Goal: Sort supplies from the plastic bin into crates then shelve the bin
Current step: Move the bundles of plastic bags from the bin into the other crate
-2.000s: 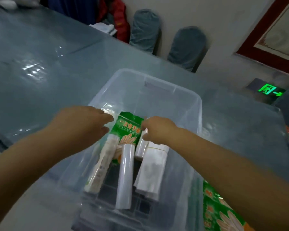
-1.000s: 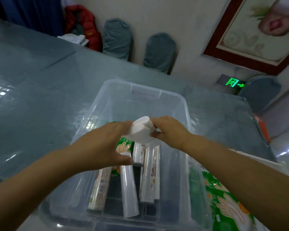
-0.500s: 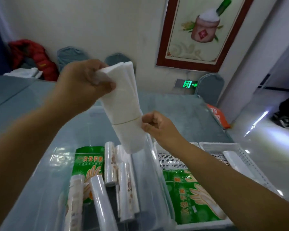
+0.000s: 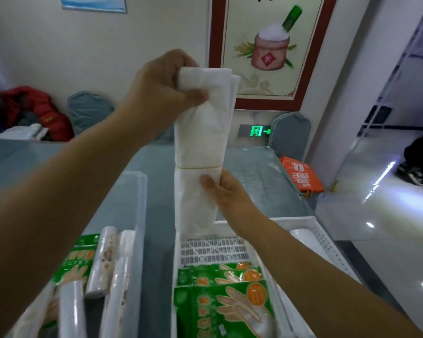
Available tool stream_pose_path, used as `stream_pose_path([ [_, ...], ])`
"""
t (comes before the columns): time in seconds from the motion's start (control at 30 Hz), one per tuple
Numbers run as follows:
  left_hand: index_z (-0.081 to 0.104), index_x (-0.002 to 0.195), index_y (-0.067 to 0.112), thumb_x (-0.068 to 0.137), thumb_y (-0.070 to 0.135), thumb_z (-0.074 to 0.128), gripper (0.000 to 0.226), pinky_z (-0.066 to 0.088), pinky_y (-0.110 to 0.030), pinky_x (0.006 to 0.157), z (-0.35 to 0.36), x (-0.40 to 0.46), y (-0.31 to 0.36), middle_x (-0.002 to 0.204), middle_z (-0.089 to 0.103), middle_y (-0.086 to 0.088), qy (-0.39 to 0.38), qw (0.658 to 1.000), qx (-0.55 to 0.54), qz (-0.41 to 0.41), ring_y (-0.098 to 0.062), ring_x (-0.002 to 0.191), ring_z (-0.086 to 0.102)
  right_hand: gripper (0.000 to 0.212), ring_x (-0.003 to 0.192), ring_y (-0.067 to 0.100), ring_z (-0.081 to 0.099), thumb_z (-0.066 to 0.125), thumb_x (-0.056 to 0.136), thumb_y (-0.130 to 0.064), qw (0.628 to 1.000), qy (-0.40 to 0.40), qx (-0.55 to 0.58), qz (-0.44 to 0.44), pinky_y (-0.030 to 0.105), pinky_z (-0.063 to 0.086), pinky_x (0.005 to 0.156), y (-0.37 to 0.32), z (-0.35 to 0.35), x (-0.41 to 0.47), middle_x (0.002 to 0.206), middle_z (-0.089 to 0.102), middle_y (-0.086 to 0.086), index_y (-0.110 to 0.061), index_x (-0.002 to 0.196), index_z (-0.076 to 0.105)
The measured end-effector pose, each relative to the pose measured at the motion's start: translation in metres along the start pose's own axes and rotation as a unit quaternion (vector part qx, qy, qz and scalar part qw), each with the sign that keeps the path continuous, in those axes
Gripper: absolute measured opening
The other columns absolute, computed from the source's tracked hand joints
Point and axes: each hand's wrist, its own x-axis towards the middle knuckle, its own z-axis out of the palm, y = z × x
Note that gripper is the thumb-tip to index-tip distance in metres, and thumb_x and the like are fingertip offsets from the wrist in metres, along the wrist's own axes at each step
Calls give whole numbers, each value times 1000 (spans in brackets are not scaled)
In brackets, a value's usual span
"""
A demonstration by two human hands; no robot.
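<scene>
A white bundle of folded plastic bags, bound by a thin rubber band, hangs upright in the air above the far end of the white perforated crate. My left hand pinches its top corner. My right hand grips its lower half just under the band. The clear plastic bin at lower left holds several film rolls and a green glove packet. Green glove packets lie in the near part of the crate.
A second white crate adjoins the first on the right, with a pale item inside. The blue-grey table runs away to covered chairs and the wall. An orange bag sits at the table's far right corner. Tiled floor lies to the right.
Both hands took the white bundle out of the bin, raised it and carried it rightward; it now hangs over the white crate. My view swung up and right.
</scene>
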Motion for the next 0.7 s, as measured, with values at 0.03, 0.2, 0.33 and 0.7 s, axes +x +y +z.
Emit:
stream_pose_path([
  [0.03,53,88,27,75,25,72,23,45,-7,48,27,3,1,77,54,17,0,1000,-11,-13,9,66,58,15,84,11,68,59,91,-25,1000,16,-6,4,24,56,70,2,-24,-6,92,72,-4,-20,104,62],
  [0.2,51,85,24,77,17,70,22,46,-5,50,187,-2,-9,78,54,13,-42,989,-86,-117,5,66,55,6,87,12,65,59,89,-31,984,111,-110,82,27,53,72,39,-167,-49,91,69,-14,-36,90,62],
  [0.33,52,94,16,79,13,68,22,44,-11,46,294,-27,-31,75,56,5,-91,970,-106,-200,-2,60,53,7,83,14,62,57,90,-27,965,134,-167,149,27,48,69,74,-258,-92,90,69,-7,-30,93,63],
  [0.7,57,116,19,83,18,59,34,46,-31,88,417,-170,-71,118,60,-2,-431,875,118,-187,-19,103,56,21,66,16,53,55,90,-26,885,154,-360,252,28,39,58,148,-339,-159,69,53,-2,-14,74,49],
])
